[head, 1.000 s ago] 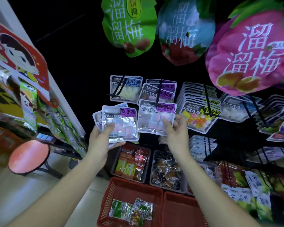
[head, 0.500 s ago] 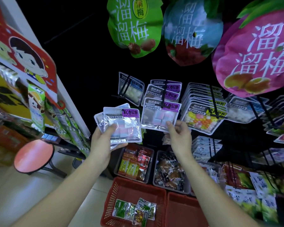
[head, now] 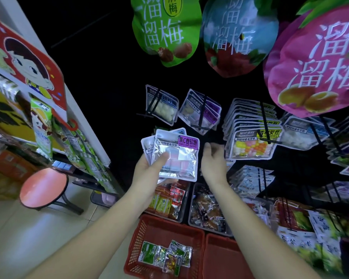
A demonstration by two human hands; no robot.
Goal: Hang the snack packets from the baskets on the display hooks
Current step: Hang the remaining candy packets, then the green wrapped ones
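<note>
A fan of silvery packets (head: 174,156), purple label foremost, sat upright in my left hand (head: 147,174), below the hooks (head: 203,109); a few more lay in the red basket (head: 137,238).

You're in a snack shop: the black display hooks (head: 264,121) ahead of you carry rows of matching sealed snack packets (head: 250,146). Above those hooks hang giant promotional plum-snack bags (head: 165,31), below them sit grey bins (head: 190,214) of wrapped snacks and red plastic baskets (head: 137,242), and left of them stands a shelf end with a cartoon promotional sign (head: 28,63).
</note>
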